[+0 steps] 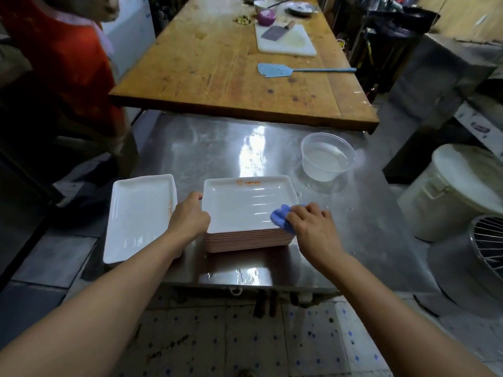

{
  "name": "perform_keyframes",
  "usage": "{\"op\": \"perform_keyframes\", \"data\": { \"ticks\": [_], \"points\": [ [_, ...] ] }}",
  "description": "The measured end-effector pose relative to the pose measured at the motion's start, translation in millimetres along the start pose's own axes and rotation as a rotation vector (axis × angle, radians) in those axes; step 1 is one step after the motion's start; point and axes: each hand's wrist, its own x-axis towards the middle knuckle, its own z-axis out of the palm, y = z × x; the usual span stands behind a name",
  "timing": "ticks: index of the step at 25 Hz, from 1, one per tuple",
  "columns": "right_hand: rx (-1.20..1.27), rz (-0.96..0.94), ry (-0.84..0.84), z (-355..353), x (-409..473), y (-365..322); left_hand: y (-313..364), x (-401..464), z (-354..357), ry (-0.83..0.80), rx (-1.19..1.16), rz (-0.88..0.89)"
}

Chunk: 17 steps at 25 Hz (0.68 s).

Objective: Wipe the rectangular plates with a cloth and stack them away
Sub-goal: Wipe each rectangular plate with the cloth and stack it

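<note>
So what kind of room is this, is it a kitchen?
Most likely a working kitchen, maybe a restaurant's. A tall stack of rectangular plates sits on a steel table, a cleaver lies on a white cutting board on the wooden table behind, and a big lidded bucket stands alongside.

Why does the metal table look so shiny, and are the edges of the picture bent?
Head view: overhead light glares off the steel table and the top plate; the wide lens bows the wooden table and the arms; the corners darken, and the red-clad person at top left is blurred.
</note>
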Motion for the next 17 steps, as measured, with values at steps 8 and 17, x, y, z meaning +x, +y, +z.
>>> {"op": "perform_keyframes", "data": {
  "ticks": [8, 17],
  "points": [
    [0.328, 0.206, 0.105, -17.6, -0.4, 17.1, 27.4, -27.6, 7.2, 0.239, 0.318, 0.178],
    [0.830, 0.541, 0.259, -13.7, -12.6, 40.2, 64.0, -45.5, 48.7, 0.124, 0.565, 0.603]
  ]
}}
